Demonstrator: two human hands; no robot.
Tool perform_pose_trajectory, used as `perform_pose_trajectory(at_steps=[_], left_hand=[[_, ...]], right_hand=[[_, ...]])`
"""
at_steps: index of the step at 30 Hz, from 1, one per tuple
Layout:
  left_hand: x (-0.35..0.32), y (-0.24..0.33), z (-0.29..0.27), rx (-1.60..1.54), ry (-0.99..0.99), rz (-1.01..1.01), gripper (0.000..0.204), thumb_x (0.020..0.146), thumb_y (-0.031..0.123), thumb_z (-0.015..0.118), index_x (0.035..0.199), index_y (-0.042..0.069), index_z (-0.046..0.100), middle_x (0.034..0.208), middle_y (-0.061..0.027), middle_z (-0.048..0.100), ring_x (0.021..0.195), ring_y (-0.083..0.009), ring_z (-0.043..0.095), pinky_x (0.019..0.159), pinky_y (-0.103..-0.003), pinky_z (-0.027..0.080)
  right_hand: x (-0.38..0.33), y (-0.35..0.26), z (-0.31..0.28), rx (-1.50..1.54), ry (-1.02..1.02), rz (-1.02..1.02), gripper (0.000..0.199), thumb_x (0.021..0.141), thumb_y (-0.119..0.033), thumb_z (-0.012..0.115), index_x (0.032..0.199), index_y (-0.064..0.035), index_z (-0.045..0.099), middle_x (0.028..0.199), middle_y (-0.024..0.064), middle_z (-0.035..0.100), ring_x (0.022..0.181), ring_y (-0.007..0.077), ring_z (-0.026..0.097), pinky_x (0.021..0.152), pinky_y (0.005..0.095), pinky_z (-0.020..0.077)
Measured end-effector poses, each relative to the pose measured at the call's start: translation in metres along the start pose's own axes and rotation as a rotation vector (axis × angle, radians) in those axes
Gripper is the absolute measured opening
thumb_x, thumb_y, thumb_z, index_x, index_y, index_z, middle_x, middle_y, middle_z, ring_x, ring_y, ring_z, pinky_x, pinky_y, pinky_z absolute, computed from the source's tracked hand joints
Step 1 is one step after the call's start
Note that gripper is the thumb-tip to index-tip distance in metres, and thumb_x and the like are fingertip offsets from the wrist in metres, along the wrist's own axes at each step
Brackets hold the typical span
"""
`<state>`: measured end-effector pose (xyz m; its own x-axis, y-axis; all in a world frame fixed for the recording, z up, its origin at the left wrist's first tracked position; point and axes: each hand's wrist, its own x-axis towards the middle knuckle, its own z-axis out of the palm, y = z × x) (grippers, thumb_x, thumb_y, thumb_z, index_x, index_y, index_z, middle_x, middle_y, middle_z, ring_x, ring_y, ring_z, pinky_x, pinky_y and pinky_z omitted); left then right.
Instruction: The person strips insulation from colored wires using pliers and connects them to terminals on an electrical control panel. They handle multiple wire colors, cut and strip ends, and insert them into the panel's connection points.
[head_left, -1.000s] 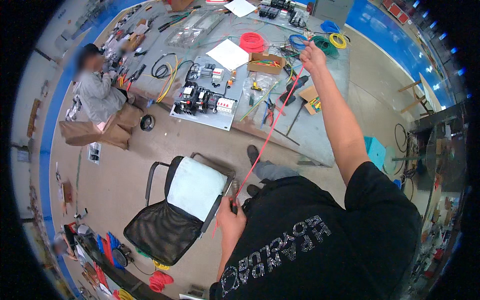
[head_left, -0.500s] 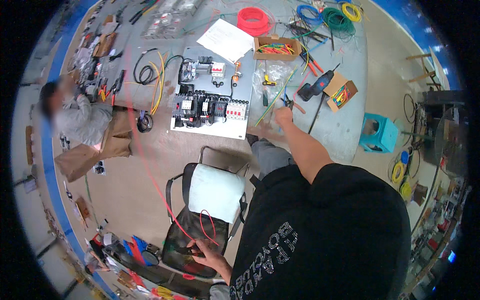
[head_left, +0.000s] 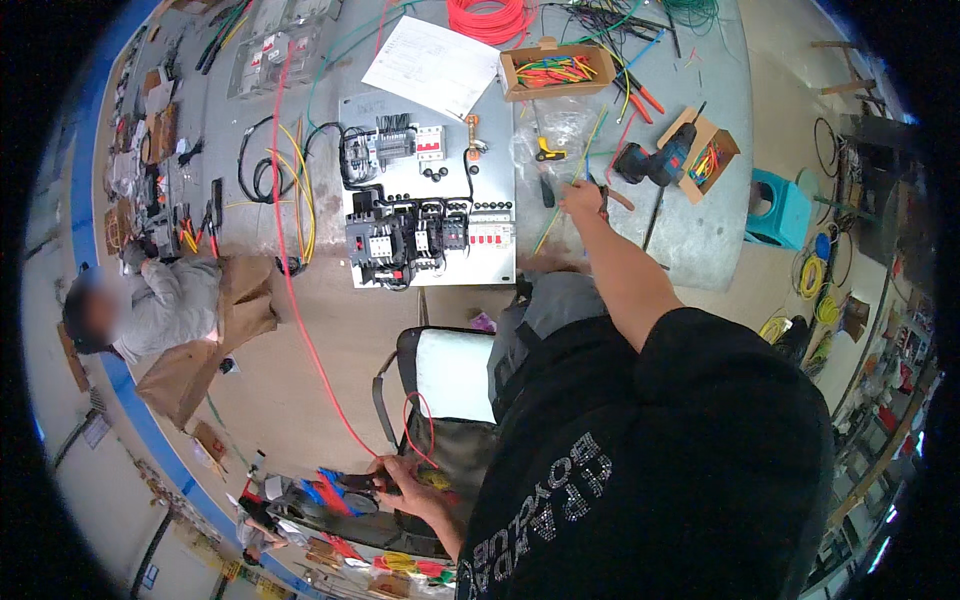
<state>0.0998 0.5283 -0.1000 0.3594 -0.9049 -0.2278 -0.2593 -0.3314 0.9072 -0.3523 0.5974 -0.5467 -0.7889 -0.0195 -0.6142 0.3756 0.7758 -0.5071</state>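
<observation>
My left hand (head_left: 408,490) is at the lower left, closed around a red wire (head_left: 318,365) and a dark tool whose kind I cannot make out. From it the wire rises toward the table, and a short loop of it curls above the hand. My right hand (head_left: 582,198) reaches to the table, fingers closed at a tool with reddish handles (head_left: 620,199) that looks like pliers; the fingers hide part of it. Nearby are a yellow-handled tool (head_left: 549,153), a cordless drill (head_left: 655,160) and a panel of electrical components (head_left: 500,262).
A chair (head_left: 455,365) with a pale cushion stands before the table. On the table lie paper (head_left: 430,65), a red wire coil (head_left: 490,18) and boxes of coloured pieces (head_left: 515,82). Another person (head_left: 175,310) sits at the left. A blue stool (head_left: 785,210) stands at the right.
The view has shifted, so the panel appears larger and nearer. My right hand has closed in over the reddish-handled tool. My left hand still holds the red wire.
</observation>
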Motion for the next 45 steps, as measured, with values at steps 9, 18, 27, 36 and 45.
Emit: perform_pose_trajectory(at_steps=[9,18,27,36,45], left_hand=[[0.051,0.011,0.033,-0.036,-0.279,0.024,0.022,0.095,0.018,0.068,0.101,0.006,0.051,0.077,0.0013,0.047,0.064,-0.006,0.039,0.056,-0.024,0.028],[0.128,0.006,0.049,-0.208,-0.439,-0.026,0.014,0.097,0.011,0.061,0.093,0.006,0.048,0.072,0.004,0.041,0.059,-0.0032,0.032,0.049,-0.021,0.024],[0.215,0.025,0.034,-0.144,-0.516,0.067,0.019,0.099,0.017,0.059,0.089,0.007,0.047,0.071,0.0039,0.038,0.06,-0.0058,0.032,0.053,-0.024,0.025],[0.221,0.024,0.027,-0.134,-0.47,0.066,0.019,0.098,0.015,0.058,0.087,0.006,0.045,0.069,0.0038,0.038,0.058,-0.0054,0.031,0.051,-0.024,0.023],[0.172,0.022,0.033,-0.161,-0.506,-0.003,0.018,0.098,0.014,0.06,0.09,0.007,0.046,0.07,0.0032,0.038,0.058,-0.0054,0.032,0.051,-0.024,0.025]], right_hand=[[-0.109,-0.053,-0.029,0.031,-0.165,-0.642,0.021,0.086,-0.024,0.069,0.091,-0.0026,0.07,0.077,0.0117,0.068,0.067,0.0207,0.061,0.065,0.0356,0.0482],[-0.115,-0.111,0.026,-0.299,-0.598,-0.744,0.024,0.075,-0.028,0.072,0.087,-0.0075,0.076,0.081,0.0148,0.071,0.071,0.0284,0.068,0.068,0.0394,0.0526],[-0.104,-0.101,0.046,-0.682,-0.396,-0.636,0.028,0.074,-0.036,0.075,0.087,-0.0111,0.076,0.087,0.0132,0.072,0.082,0.0307,0.069,0.076,0.0398,0.0535],[-0.117,-0.1,0.046,-0.622,-0.399,-0.61,0.027,0.072,-0.035,0.072,0.09,-0.0158,0.079,0.091,0.0123,0.073,0.089,0.0316,0.07,0.084,0.0417,0.0553],[-0.101,-0.091,0.052,-0.541,-0.324,-0.756,0.026,0.071,-0.036,0.073,0.084,-0.0123,0.076,0.076,0.0143,0.069,0.074,0.0325,0.067,0.071,0.0418,0.0536]])
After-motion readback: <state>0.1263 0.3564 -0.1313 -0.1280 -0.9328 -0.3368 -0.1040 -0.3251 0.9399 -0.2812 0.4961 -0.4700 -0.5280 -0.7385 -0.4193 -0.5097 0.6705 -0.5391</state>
